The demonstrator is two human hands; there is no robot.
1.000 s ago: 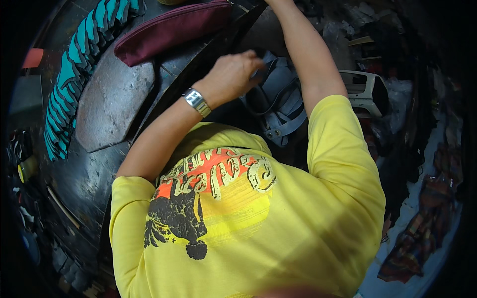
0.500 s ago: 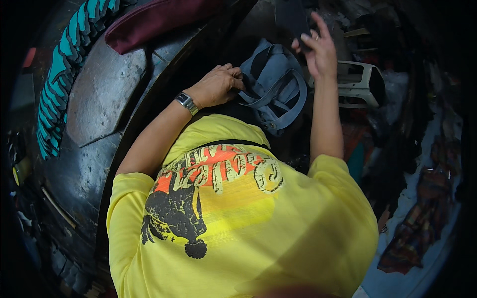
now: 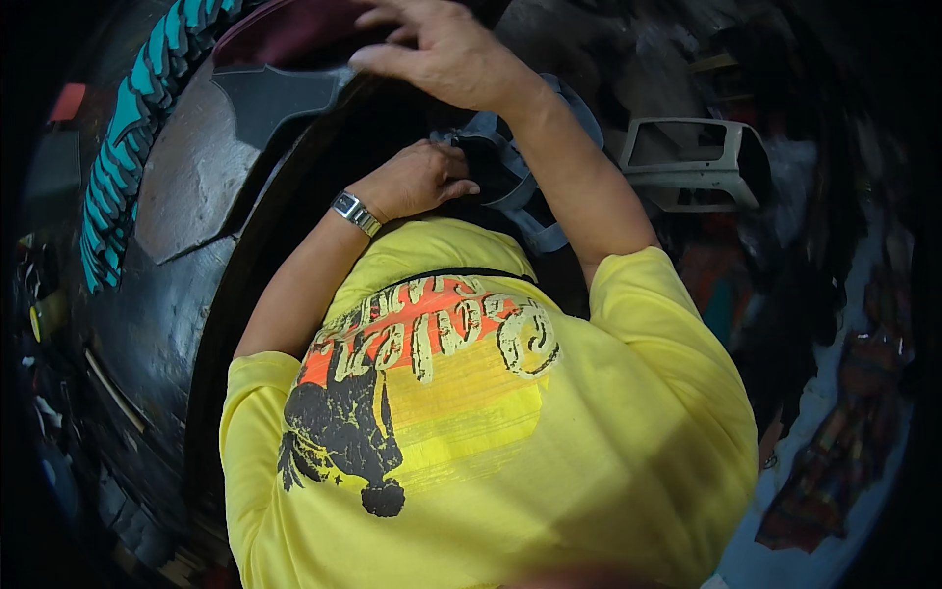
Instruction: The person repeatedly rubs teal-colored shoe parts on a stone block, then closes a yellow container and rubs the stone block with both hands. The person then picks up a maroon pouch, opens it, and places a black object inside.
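Note:
My right hand [image 3: 442, 54] reaches across to the upper left, its thumb and fingers apart. Its thumb is by the tip of a dark grey flat cut piece [image 3: 280, 103] with curved edges, which lies over a worn stone slab [image 3: 186, 182]. My left hand [image 3: 417, 179], with a metal watch on its wrist, rests near my lap with fingers curled and thumb showing. Beside it is a looped bundle of blue-grey strips [image 3: 545, 231], partly covered by my right forearm. Shadow hides the left fingertips and whatever they grip.
A long overlapping row of teal and dark pieces [image 3: 118, 147] curves along the dark table [image 3: 162, 339]. A maroon fabric item [image 3: 285, 34] lies behind the slab. To the right are a pale plastic frame [image 3: 731, 147] and patterned cloth [image 3: 814, 501].
My right hand has swung from the upper right to the upper left. The dark grey cut piece now lies on the slab. My left hand has shifted slightly, its thumb now showing.

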